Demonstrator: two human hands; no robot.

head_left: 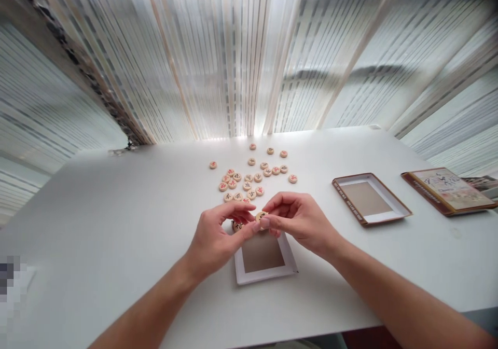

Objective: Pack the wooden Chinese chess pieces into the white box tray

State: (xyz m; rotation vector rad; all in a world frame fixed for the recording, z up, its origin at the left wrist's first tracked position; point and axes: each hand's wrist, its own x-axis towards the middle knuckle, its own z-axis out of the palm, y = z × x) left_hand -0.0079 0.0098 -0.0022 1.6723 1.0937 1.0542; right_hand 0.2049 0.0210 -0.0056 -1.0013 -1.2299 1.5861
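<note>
A round wooden Chinese chess piece with a dark character is between my two hands, over the far part of a shallow open box tray. My right hand pinches it between thumb and curled fingers. At its left edge are the thumb and index fingertip of my left hand, closed lightly about it. Behind my left fingers, a piece with a black character shows in part at the tray's far left corner. The tray's far edge is mostly hidden by my hands.
Many loose pieces with red or black characters lie scattered beyond my hands. An open shallow box half is to the right on the white table, and a printed closed box lies beyond it. Striped curtains hang behind the table.
</note>
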